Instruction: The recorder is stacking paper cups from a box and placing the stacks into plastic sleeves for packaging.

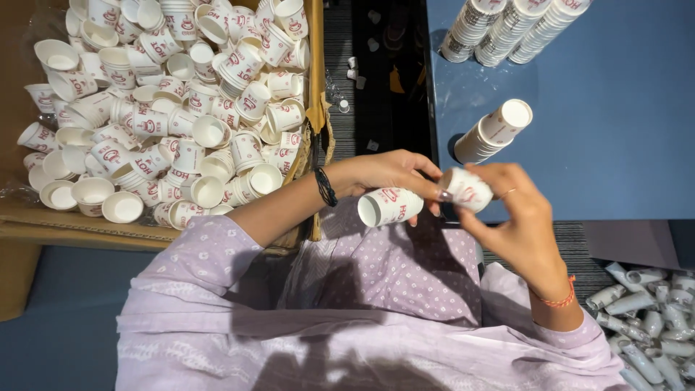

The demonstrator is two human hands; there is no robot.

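Left hand [387,174] near centre, fingers curled round a white paper cup [389,206] with red print, held on its side, open mouth toward 8 o'clock. Right hand [517,217] at 3 o'clock of it, fingers pinched on a second cup [467,190], tilted, its rim toward the first cup. Cups just beside each other, fingertips of both hands touching between them; whether the cups themselves touch, cannot tell. Both held above a lap in pale lilac cloth [376,289], at the near edge of a blue table [615,145]. Black band [325,187] on the left wrist, orange thread [561,297] on the right, ring [507,193] on a right finger. At 12 o'clock of the right hand, a short stack [494,132] of nested cups lying on the table, base up toward 1 o'clock. Farther off at 12 o'clock, three long stacks [514,27] side by side at the table's far edge. At 10 o'clock, well apart, a cardboard box [87,228] heaped with loose cups [181,108], some upright, some tipped. At 4 o'clock, low in the corner, a pile of flattened cups [651,318] on the floor.
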